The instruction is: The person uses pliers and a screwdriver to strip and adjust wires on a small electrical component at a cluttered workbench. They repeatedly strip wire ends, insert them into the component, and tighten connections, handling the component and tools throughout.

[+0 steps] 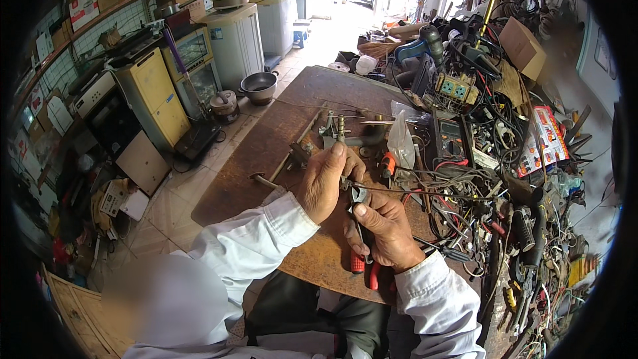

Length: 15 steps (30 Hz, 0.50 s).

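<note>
Over the worn brown table (292,103), my left hand (323,183) closes on a small metal fitting (341,126), thumb pressed along it. Its ribbed, brass-coloured end stands up above my fingertips; the lower part is hidden in my grip. Close beside it, my right hand (385,226) is wrapped round pliers (359,195). Their jaws sit at my left fingertips, and a red handle (374,275) shows below my palm. Whether the jaws bite on the fitting, I cannot tell. Behind my hands lie a metal pipe piece (365,139) and an orange-handled tool (388,165).
Tangled cables (458,193) and a multimeter (450,138) crowd the table's right side. A clear plastic bag (403,143) stands behind my right hand. A metal rod frame (292,149) lies to the left. A dark pot (259,86) and old appliances (154,96) stand on the floor.
</note>
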Each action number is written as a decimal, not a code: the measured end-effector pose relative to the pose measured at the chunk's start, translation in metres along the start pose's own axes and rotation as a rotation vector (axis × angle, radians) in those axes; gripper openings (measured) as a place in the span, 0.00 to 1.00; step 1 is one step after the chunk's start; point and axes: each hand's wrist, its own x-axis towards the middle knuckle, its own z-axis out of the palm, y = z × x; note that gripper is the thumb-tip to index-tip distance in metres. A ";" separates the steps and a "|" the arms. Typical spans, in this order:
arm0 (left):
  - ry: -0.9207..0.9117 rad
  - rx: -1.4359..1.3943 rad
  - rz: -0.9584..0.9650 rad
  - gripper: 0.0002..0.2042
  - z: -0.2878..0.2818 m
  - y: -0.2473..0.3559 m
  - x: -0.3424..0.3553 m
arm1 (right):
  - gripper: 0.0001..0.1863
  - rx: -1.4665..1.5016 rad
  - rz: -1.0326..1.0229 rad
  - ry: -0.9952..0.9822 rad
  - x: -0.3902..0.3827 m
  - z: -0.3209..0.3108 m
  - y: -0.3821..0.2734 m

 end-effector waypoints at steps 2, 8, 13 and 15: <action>0.003 0.009 0.011 0.25 0.003 0.003 0.000 | 0.14 -0.018 0.003 0.002 -0.001 0.001 0.000; 0.021 0.003 0.008 0.26 0.000 0.003 0.001 | 0.16 -0.033 0.010 0.019 -0.003 0.011 -0.007; 0.026 0.009 0.010 0.26 0.001 0.003 0.001 | 0.12 0.049 0.021 0.021 -0.004 0.009 -0.008; 0.020 0.032 0.027 0.26 0.003 0.005 0.000 | 0.11 0.056 0.035 -0.004 -0.004 0.007 -0.009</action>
